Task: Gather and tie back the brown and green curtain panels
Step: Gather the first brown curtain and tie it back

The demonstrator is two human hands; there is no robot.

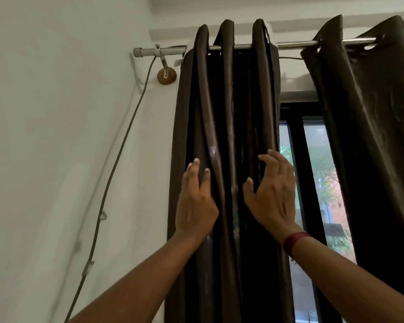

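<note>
A dark brown curtain panel (229,101) hangs bunched in tight folds at the left end of a metal rod (294,45). My left hand (195,203) lies flat on its left folds, fingers pointing up. My right hand (274,194) curls its fingers round the panel's right edge, thumb in front of the fabric. A second brown panel (371,113) hangs spread out at the right, apart from both hands. No green panel shows.
A dark-framed window (296,159) with trees outside shows between the two panels. A grey cable (117,164) runs down the white wall at left, held by clips. A round wooden bracket (166,76) holds the rod end.
</note>
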